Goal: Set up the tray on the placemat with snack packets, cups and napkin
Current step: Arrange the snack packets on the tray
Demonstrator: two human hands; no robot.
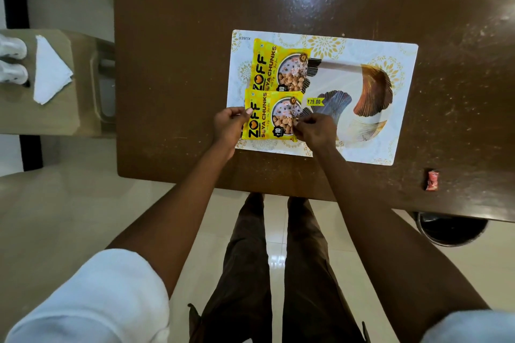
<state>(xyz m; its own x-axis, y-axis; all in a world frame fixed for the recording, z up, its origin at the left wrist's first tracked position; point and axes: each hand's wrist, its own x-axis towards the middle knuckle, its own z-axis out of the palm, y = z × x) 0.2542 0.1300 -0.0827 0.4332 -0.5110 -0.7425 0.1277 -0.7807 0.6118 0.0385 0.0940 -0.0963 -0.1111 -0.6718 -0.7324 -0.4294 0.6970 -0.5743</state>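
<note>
A white tray [362, 83] with gold and dark fan patterns lies on a white and gold placemat [401, 108] on the brown table. Two yellow soya chunks packets rest on the tray's left part. The far packet [278, 69] lies flat. The near packet [271, 117] overlaps its lower edge. My left hand [230, 127] pinches the near packet's left edge and my right hand [316, 129] pinches its right corner. A folded white napkin [50, 71] and two white cups [12, 62] sit on a beige side surface at the far left.
A small red wrapper [432, 180] lies on the brown table [181, 64] near its front right edge. A dark round bin [451, 228] stands on the floor under that edge. My legs stand close to the table's front edge.
</note>
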